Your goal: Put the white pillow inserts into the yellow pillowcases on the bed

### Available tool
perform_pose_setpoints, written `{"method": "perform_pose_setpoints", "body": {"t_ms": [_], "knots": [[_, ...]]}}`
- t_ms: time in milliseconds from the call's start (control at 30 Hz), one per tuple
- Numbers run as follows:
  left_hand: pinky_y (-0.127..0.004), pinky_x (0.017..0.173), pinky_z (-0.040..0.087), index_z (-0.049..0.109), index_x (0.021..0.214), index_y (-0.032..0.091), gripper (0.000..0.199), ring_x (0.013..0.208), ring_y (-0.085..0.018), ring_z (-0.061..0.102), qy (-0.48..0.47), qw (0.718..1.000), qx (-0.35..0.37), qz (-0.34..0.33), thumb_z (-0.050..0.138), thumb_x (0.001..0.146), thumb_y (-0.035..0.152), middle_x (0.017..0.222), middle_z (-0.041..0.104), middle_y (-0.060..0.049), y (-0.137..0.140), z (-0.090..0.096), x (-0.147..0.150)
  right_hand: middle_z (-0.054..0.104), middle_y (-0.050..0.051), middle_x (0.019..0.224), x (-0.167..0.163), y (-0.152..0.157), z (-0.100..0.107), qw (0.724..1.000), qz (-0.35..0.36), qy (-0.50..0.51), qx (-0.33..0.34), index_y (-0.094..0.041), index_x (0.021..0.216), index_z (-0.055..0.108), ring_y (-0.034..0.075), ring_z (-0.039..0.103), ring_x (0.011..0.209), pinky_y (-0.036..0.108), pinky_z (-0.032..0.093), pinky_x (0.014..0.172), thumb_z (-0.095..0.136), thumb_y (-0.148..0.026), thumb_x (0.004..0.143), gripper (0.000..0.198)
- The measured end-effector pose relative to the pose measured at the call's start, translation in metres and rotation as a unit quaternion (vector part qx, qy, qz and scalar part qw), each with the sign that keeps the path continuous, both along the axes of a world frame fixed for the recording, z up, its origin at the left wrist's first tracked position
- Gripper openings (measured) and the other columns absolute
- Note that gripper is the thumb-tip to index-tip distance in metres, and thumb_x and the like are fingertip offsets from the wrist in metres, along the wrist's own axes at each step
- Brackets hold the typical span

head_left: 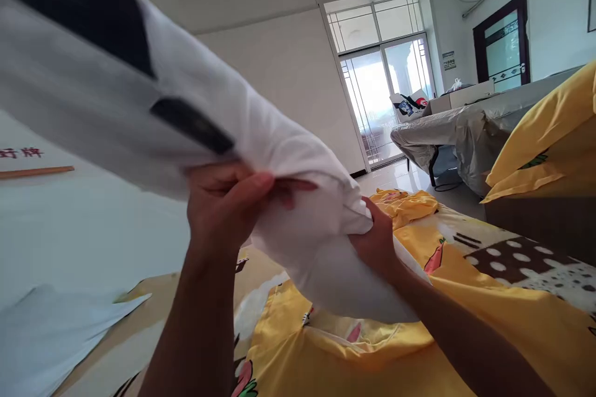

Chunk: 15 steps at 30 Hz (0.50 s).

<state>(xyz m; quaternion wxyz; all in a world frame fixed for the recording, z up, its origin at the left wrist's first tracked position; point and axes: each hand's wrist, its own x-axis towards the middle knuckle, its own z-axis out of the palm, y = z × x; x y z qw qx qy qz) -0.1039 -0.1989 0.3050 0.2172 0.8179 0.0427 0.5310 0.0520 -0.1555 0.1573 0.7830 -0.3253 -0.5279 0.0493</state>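
Note:
A white pillow [139, 105] with black patches is raised in front of me, blurred toward the upper left. My left hand [223, 205] grips its lower edge from below, fingers curled into the fabric. At the pillow's right corner, my right hand [377, 242] clutches the bunched white cloth. Beneath both arms a yellow patterned bed cover [465, 322] lies spread out.
A yellow pillow [549, 136] rests at the right edge. Behind it stands furniture under a grey dust sheet [465, 124], then a glass balcony door [386, 93]. A white sheet [51, 335] lies at the lower left, below a white wall.

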Motion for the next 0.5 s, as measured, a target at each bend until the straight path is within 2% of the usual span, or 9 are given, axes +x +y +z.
{"method": "perform_pose_setpoints", "body": {"t_ms": [67,133,200,267,333,367,433,500], "knots": [[-0.037,0.084,0.055,0.072,0.070,0.018,0.017,0.094,-0.024,0.068,0.068,0.990,0.102,0.067,0.060,0.081,0.017,0.104,0.072,-0.005,-0.001,0.002,0.016,0.058,-0.003,0.061,0.012,0.006,0.006,0.994,-0.001,0.110,-0.013,-0.014,0.081,0.066,0.013,0.049,0.059,0.023,0.042,0.055,0.064,-0.025,0.062,0.022],[-0.037,0.092,0.051,0.073,0.082,0.021,0.016,0.105,-0.024,0.064,0.100,0.962,0.204,0.150,0.057,0.083,0.016,0.118,0.066,-0.004,0.006,-0.009,0.020,0.060,-0.001,0.062,0.027,0.012,0.009,0.979,0.004,0.200,-0.041,-0.012,0.076,0.064,0.014,0.050,0.062,0.024,0.043,0.056,0.071,-0.031,0.058,0.027],[-0.034,0.083,0.054,0.070,0.082,0.021,0.015,0.096,-0.021,0.067,0.054,0.933,0.272,0.228,0.056,0.083,0.015,0.107,0.071,-0.004,0.022,-0.033,0.013,0.064,0.002,0.067,0.042,0.016,0.008,0.959,0.019,0.275,-0.066,-0.011,0.078,0.065,0.016,0.053,0.065,0.027,0.046,0.058,0.076,-0.035,0.051,0.038],[-0.032,0.076,0.053,0.068,0.079,0.019,0.013,0.085,-0.018,0.067,-0.017,0.890,0.316,0.328,0.055,0.083,0.016,0.092,0.072,-0.005,0.047,-0.065,-0.003,0.069,0.007,0.078,0.055,0.017,0.004,0.940,0.029,0.335,-0.063,-0.010,0.085,0.066,0.019,0.058,0.072,0.031,0.050,0.065,0.078,-0.037,0.049,0.047],[-0.033,0.079,0.050,0.066,0.079,0.017,0.011,0.089,-0.019,0.064,-0.101,0.848,0.293,0.431,0.056,0.083,0.020,0.095,0.069,-0.008,0.076,-0.096,-0.022,0.070,0.010,0.093,0.066,0.017,-0.003,0.922,0.029,0.383,-0.046,-0.009,0.096,0.066,0.023,0.062,0.084,0.035,0.051,0.077,0.078,-0.037,0.049,0.056],[-0.035,0.082,0.049,0.066,0.084,0.016,0.013,0.097,-0.021,0.062,-0.137,0.837,0.253,0.465,0.056,0.083,0.024,0.101,0.067,-0.010,0.091,-0.109,-0.032,0.070,0.011,0.100,0.070,0.017,-0.007,0.914,0.025,0.402,-0.041,-0.009,0.101,0.065,0.024,0.062,0.090,0.037,0.051,0.083,0.078,-0.037,0.050,0.060],[-0.037,0.086,0.046,0.064,0.094,0.017,0.022,0.107,-0.024,0.057,-0.179,0.834,0.124,0.508,0.054,0.084,0.034,0.111,0.063,-0.011,0.117,-0.129,-0.050,0.067,0.012,0.112,0.078,0.018,-0.016,0.901,0.021,0.431,-0.037,-0.010,0.110,0.064,0.025,0.060,0.103,0.040,0.047,0.095,0.079,-0.038,0.052,0.066],[-0.039,0.092,0.041,0.060,0.102,0.019,0.030,0.110,-0.025,0.054,-0.199,0.836,-0.010,0.511,0.052,0.084,0.042,0.114,0.062,-0.009,0.136,-0.144,-0.063,0.064,0.009,0.120,0.086,0.023,-0.026,0.893,0.025,0.449,-0.028,-0.013,0.115,0.063,0.024,0.057,0.113,0.039,0.042,0.103,0.079,-0.038,0.054,0.068]]}}
